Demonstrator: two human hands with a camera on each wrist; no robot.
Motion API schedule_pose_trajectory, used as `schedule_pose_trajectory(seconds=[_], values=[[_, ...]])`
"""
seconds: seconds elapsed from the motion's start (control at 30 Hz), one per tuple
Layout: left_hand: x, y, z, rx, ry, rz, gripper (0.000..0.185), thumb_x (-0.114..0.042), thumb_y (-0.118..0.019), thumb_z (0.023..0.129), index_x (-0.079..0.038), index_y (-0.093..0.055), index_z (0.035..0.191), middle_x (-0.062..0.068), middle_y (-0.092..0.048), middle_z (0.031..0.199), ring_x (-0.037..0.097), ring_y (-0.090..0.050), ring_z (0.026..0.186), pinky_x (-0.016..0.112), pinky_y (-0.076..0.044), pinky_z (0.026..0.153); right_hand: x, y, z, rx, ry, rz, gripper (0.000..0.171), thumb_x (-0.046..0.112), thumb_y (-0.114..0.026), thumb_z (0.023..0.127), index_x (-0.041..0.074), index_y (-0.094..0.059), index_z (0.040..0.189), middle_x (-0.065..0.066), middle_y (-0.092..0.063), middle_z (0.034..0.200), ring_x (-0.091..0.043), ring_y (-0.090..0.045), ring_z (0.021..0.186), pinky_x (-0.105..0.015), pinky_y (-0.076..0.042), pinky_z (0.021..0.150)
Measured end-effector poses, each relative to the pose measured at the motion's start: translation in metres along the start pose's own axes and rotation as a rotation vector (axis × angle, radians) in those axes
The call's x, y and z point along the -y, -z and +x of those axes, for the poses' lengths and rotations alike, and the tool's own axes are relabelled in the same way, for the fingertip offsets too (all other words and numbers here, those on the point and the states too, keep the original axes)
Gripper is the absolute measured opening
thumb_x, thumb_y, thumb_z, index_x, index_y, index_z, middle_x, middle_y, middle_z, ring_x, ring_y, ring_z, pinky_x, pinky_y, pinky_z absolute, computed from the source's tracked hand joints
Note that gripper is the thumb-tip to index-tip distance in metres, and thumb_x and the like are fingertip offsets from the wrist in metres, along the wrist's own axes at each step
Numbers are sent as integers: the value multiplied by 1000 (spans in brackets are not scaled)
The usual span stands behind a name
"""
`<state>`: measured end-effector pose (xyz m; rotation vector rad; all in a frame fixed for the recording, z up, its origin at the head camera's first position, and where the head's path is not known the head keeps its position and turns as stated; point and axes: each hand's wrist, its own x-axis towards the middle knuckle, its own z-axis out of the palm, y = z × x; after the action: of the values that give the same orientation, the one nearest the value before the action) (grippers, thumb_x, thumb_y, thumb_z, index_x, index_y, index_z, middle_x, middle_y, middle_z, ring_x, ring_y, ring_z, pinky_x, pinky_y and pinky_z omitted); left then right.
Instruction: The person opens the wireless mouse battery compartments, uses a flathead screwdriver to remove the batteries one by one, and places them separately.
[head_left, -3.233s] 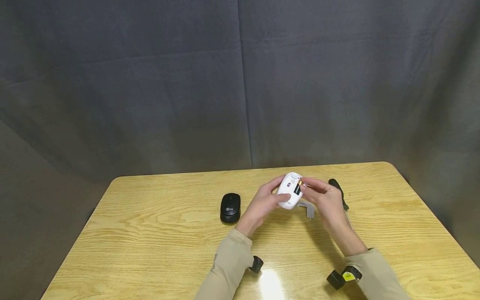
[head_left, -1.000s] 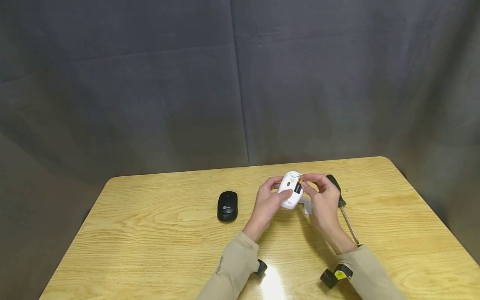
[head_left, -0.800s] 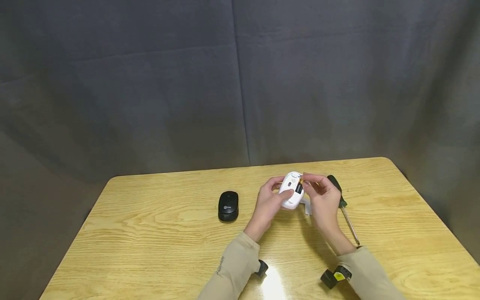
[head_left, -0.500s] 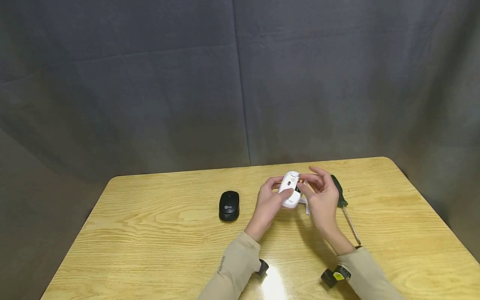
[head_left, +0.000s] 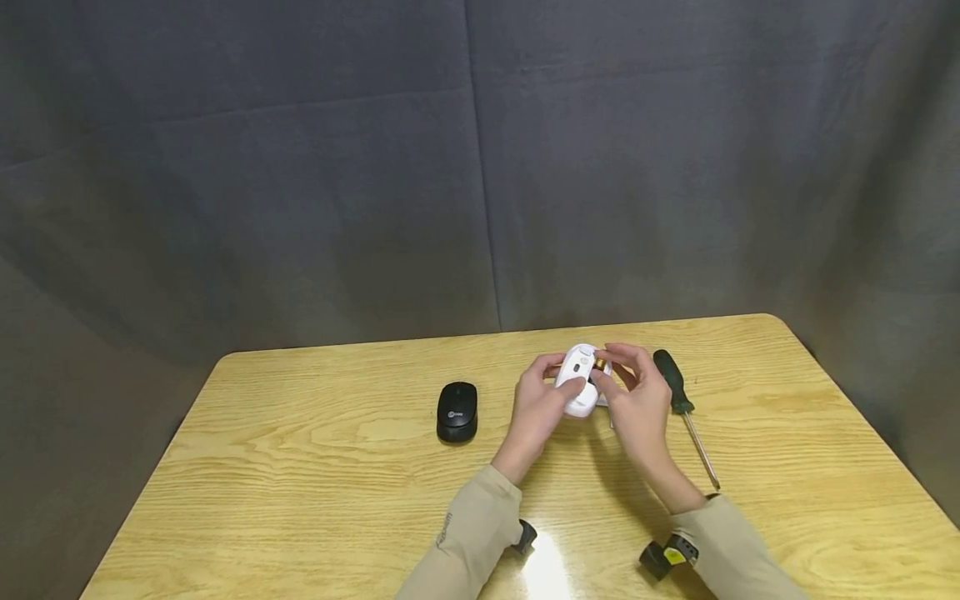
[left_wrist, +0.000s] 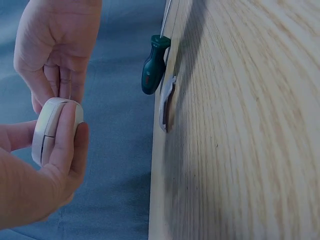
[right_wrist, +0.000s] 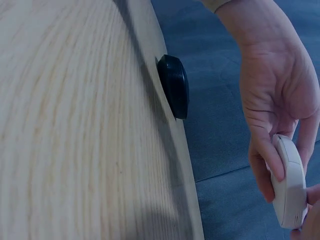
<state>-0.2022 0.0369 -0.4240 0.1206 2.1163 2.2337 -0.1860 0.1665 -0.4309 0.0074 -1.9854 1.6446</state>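
My left hand point(head_left: 534, 408) grips a white computer mouse point(head_left: 583, 360) above the table, its underside turned up with the thumb across it. At the mouse's right edge, my right hand point(head_left: 641, 408) pinches a dark battery with a copper-coloured end point(head_left: 600, 364) by the battery slot. Fingers hide most of the battery. The left wrist view shows the mouse point(left_wrist: 45, 125) edge-on between both hands, as does the right wrist view, where the left hand point(right_wrist: 280, 85) wraps it from above. Beneath the hands, a thin pale cover piece point(left_wrist: 167, 102) lies on the table.
A green-handled screwdriver point(head_left: 671, 379) lies right of the right hand, its shaft pointing toward the person. Left of the hands sits a black mouse point(head_left: 457, 412). Behind the wooden table point(head_left: 315, 467) hangs a dark grey curtain point(head_left: 480, 167).
My right hand has shifted slightly left, and its grip at the battery has changed. The white mouse is turned more on edge, with its slot now mostly covered. The left hand keeps its hold.
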Motion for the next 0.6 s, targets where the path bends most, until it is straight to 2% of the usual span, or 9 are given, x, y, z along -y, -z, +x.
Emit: schedule_pose_trajectory(seconds=[0.1, 0.23, 0.33, 0.47, 0.6], values=[[0, -1, 0, -9, -2, 15, 45, -1, -73, 87, 8, -63, 130, 15, -64, 108, 15, -63, 79, 30, -60, 61, 0, -1, 0, -9, -1, -1, 30, -15, -70, 90, -7, -64, 119, -19, -72, 109, -19, -67, 109, -30, -50, 104], [0, -1, 0, -28, -23, 74, 45, -3, -74, 86, 7, -65, 129, 14, -66, 108, 14, -61, 86, 25, -57, 66, 0, -1, -2, 0, -16, -14, 32, -16, -68, 90, -7, -63, 120, -20, -71, 109, -13, -64, 108, -33, -49, 106], [2, 0, 0, -36, -50, 129, 44, -3, -75, 85, 6, -66, 127, 14, -67, 108, 14, -60, 89, 22, -53, 70, -2, -3, -4, 4, -13, -21, 35, -18, -68, 88, -8, -61, 121, -20, -68, 110, -12, -62, 108, -31, -47, 107], [8, 0, 2, -47, -82, 177, 42, -3, -75, 84, 6, -67, 125, 13, -68, 105, 15, -64, 87, 21, -51, 70, 1, -4, -7, 7, 27, -10, 36, -21, -68, 86, -10, -62, 119, -21, -66, 102, -15, -61, 106, -25, -48, 104], [10, 0, 4, -45, -84, 161, 43, -4, -75, 85, 6, -66, 125, 12, -68, 104, 17, -67, 85, 21, -52, 67, 5, -3, -6, 6, 45, 25, 35, -22, -66, 87, -11, -61, 119, -21, -64, 101, -14, -61, 104, -22, -51, 98]])
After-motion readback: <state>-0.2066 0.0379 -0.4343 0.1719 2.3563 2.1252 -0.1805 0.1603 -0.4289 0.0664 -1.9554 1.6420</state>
